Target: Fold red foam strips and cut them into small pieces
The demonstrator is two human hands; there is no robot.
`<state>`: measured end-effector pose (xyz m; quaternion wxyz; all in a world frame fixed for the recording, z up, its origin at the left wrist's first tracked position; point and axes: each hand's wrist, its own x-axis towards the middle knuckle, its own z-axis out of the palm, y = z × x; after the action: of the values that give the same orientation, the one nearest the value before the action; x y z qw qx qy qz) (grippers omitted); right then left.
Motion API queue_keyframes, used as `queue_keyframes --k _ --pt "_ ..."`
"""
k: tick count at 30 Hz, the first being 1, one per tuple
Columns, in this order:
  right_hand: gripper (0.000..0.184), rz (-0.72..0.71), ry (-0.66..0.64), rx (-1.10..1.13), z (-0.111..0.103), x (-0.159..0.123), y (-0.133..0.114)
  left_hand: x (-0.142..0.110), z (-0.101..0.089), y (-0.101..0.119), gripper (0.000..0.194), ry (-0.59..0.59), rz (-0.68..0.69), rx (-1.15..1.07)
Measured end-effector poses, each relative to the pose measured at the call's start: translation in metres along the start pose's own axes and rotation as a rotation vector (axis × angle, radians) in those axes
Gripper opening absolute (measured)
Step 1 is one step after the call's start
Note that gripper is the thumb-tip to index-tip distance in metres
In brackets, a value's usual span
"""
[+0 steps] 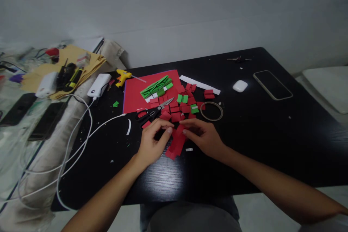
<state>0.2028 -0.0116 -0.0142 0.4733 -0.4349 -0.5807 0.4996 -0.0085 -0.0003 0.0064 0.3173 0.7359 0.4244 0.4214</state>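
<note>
Over the black table, my left hand and my right hand both pinch a folded strip of red paper that slants down between them. Each hand has its fingers closed on the strip's upper end. Just beyond my hands lies a heap of small red paper pieces with a few green ones mixed in. Black-handled scissors rest at the heap's left edge, close to my left hand. A red sheet carries folded green strips.
A tape ring lies right of the heap, a white paper strip behind it. A white earbud case and a phone sit far right. A yellow glue gun, power bank and white cables lie left.
</note>
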Motion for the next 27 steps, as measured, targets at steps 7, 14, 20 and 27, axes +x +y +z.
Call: queue_keyframes --k 7,14,20,27 --pt "0.025 0.016 0.032 0.021 -0.001 0.001 -0.002 -0.002 0.0 0.006 0.011 -0.05 0.177 0.092" --pt "0.023 0.01 0.133 -0.037 0.0 0.0 0.001 -0.008 0.005 0.012 0.034 0.02 0.241 0.367" --pt "0.016 -0.035 0.15 -0.082 0.001 -0.002 0.001 -0.011 0.011 0.009 0.027 0.017 0.258 0.323" --pt "0.015 -0.042 0.141 -0.047 0.002 -0.004 0.001 -0.011 0.012 0.009 0.026 0.016 0.233 0.281"
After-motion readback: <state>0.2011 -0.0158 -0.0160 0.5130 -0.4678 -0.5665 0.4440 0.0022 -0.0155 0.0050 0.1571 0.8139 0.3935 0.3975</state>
